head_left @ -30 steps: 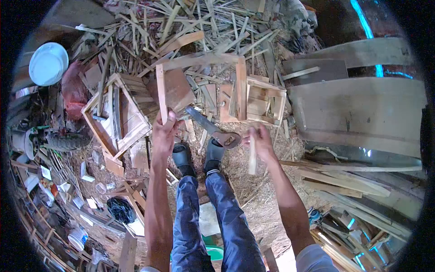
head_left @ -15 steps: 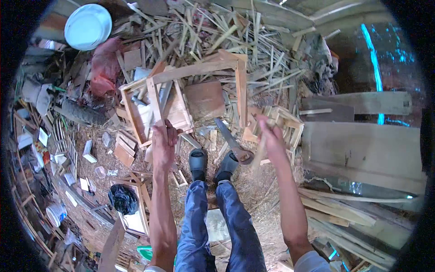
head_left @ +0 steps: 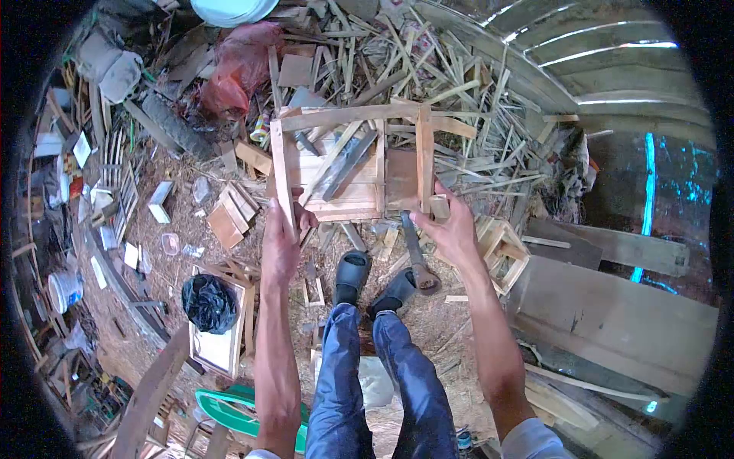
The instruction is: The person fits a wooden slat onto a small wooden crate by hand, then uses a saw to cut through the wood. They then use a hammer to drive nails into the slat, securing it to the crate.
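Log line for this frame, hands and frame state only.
left hand: grips wooden frame left slat | right hand: holds small wood block at right slat | machete: on ground

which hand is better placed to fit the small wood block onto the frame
Right, probably. The right hand holds the small wood block against the right slat of the wooden frame; the left hand grips its left slat.

A heap of wood offcuts (head_left: pixel 459 76) covers the far ground; a red sack (head_left: pixel 241 65) lies at its left edge, just beside a white basin (head_left: pixel 229 9) cut off by the far edge; a black bag (head_left: pixel 208 302) sits near left on a framed panel (head_left: pixel 222 344); wide grey boards (head_left: pixel 627 321) lie right; what may be a machete (head_left: pixel 419 256) rests beside black shoes (head_left: pixel 353 274).
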`<state>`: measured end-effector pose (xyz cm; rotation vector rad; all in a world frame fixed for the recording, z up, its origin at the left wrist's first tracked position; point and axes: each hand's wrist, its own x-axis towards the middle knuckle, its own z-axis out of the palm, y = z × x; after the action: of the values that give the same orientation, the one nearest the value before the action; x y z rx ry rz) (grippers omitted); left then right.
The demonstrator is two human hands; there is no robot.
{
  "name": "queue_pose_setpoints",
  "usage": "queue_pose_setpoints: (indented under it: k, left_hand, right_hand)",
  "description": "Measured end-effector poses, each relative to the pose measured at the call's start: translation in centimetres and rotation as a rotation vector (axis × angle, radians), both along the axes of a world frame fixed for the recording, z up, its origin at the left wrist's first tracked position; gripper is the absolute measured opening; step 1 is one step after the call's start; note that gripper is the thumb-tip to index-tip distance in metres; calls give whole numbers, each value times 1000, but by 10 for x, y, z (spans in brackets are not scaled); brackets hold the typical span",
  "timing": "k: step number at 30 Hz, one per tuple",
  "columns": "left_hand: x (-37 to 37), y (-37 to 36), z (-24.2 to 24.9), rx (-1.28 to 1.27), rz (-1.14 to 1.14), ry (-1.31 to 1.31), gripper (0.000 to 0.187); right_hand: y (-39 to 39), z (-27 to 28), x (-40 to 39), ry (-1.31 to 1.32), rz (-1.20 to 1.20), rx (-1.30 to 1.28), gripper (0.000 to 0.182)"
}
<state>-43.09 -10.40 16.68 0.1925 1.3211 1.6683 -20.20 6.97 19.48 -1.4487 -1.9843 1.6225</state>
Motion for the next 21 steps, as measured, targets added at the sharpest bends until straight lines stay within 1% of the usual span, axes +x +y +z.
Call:
queue_pose_setpoints:
  k: [1, 3, 4, 5, 7, 8, 9, 11, 12, 14, 16, 20, 21]
  left_hand:
    - [-2, 0, 3, 0, 10, -4, 52]
    - [-5, 0, 7, -22, 86, -109, 59]
    - [-10, -3, 2, 55, 47, -42, 55]
    - [-11, -6, 2, 54, 53, -41, 55]
    - [-9, -6, 4, -76, 90, -133, 46]
    - [-3, -1, 3, -134, 143, -17, 40]
    - [-3, 1, 2, -132, 143, -21, 40]
    - [-2, 1, 1, -161, 132, 95, 41]
    - [-1, 2, -2, -166, 158, 118, 41]
    - [2, 1, -4, -174, 184, 115, 41]
    - [2, 1, -6, -183, 207, 111, 41]
    - [2, 6, -7, -175, 229, 142, 40]
    - [3, 8, -6, -190, 228, 159, 40]
  right_hand:
    - [-2, 0, -1, 20, 13, 1, 64]
    - [-3, 5, -1, 1, 54, -11, 61]
    - [-4, 7, -1, -13, 82, -21, 58]
    - [-7, 4, 0, -12, 89, -22, 58]
    - [-11, -3, 2, 19, 133, -4, 56]
    - [-11, -5, 4, 16, 134, -2, 56]
    - [-11, -4, 4, 14, 130, -35, 56]
    - [-13, -9, 3, 13, 128, -72, 56]
    - [-13, -15, 0, 61, 82, -93, 58]
    - [-11, -20, -3, 113, 31, -112, 59]
    - [-9, -6, -11, 66, 119, 0, 48]
    - [-13, -9, -9, 84, 55, -80, 49]
    - [-12, -13, -8, 74, 81, -57, 57]
